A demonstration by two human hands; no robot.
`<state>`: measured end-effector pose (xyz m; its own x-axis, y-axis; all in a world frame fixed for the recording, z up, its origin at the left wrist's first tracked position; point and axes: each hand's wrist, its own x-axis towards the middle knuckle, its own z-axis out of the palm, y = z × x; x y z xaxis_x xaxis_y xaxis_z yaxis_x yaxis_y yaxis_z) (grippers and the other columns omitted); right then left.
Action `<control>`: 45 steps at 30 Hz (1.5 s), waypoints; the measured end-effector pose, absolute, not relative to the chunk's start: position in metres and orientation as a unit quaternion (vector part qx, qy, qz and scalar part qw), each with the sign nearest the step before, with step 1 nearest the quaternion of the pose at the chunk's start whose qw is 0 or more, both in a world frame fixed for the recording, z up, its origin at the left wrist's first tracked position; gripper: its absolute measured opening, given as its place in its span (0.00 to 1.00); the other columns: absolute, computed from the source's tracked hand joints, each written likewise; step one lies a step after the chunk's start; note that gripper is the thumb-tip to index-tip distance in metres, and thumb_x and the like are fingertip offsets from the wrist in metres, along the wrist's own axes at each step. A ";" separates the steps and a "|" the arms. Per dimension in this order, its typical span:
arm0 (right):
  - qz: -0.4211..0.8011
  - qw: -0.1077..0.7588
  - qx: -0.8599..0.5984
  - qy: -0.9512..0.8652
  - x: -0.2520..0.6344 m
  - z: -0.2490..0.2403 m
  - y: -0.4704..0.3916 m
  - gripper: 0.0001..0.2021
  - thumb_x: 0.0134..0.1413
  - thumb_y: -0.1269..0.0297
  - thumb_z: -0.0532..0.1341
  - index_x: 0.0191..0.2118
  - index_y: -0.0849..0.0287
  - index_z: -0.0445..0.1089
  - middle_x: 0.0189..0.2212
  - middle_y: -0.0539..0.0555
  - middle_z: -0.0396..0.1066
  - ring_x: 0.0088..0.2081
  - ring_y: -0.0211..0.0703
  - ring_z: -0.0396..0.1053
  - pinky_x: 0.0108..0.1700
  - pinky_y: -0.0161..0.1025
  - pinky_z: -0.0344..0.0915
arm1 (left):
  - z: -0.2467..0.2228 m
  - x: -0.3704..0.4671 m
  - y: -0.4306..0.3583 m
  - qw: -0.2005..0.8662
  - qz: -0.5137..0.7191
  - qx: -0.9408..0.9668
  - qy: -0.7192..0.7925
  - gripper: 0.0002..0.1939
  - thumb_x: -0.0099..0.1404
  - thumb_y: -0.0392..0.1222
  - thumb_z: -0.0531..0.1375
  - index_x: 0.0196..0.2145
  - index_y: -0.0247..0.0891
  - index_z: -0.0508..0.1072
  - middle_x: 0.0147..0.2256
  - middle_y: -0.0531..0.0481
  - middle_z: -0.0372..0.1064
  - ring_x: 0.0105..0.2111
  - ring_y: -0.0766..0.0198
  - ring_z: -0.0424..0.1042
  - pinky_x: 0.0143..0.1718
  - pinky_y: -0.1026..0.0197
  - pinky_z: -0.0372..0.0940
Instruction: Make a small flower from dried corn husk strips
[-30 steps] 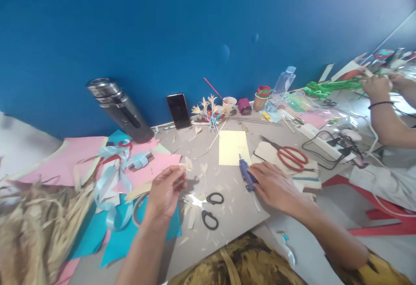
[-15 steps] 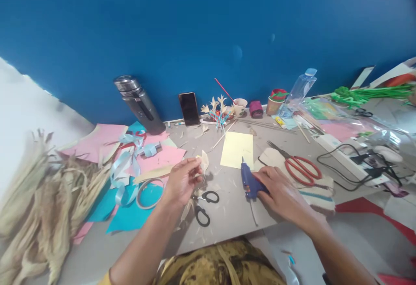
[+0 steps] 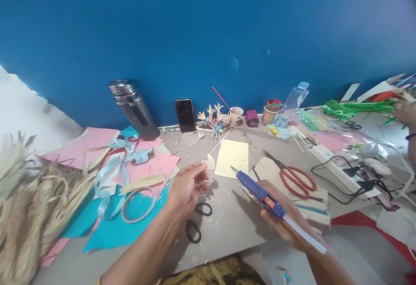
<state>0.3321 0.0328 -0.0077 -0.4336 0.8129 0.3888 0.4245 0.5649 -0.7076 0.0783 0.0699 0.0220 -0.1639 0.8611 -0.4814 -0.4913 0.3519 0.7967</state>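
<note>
Between the thumb and fingertips of my left hand [image 3: 188, 187] is a small pale husk petal [image 3: 210, 162]. My right hand [image 3: 286, 215] is wrapped round a blue glue gun [image 3: 260, 193], its nozzle pointing up and left over the edge of a yellow paper sheet [image 3: 232, 157]. A clear glue stick sticks out of the gun's back end. Black-handled scissors [image 3: 194, 231] lie below my left hand. Red-handled scissors [image 3: 297, 181] rest on a cream cloth [image 3: 312, 207] beyond my right hand.
Husks [image 3: 32, 215] and coloured papers [image 3: 120, 228] lie left, with a tape roll [image 3: 139, 205]. A flask [image 3: 136, 113], phone [image 3: 185, 116], husk flowers [image 3: 216, 118] and bottle [image 3: 292, 103] line the wall. A power strip [image 3: 341, 170] lies right; another person's hand [image 3: 403, 110] touches green stems [image 3: 360, 108].
My right hand has lifted the glue gun off the table and tilted its nozzle leftward. The petal still sits in my left hand. Another person's hand has come into view at right.
</note>
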 end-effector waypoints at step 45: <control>0.245 0.264 -0.355 -0.863 0.325 -0.029 0.051 0.17 0.69 0.49 0.50 0.34 0.57 0.61 0.30 0.54 0.64 0.31 0.45 0.61 0.35 0.42 0.58 | 0.005 0.095 0.079 0.638 0.483 0.211 0.561 0.13 0.43 0.42 0.72 0.24 0.34 0.73 0.20 0.54 0.66 0.22 0.69 0.66 0.21 0.68 0.59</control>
<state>0.3253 0.0509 -0.0287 -0.6092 0.7414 0.2814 0.4830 0.6283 -0.6098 0.0948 0.0792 0.0052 -0.0968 0.8529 -0.5130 -0.3795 0.4448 0.8112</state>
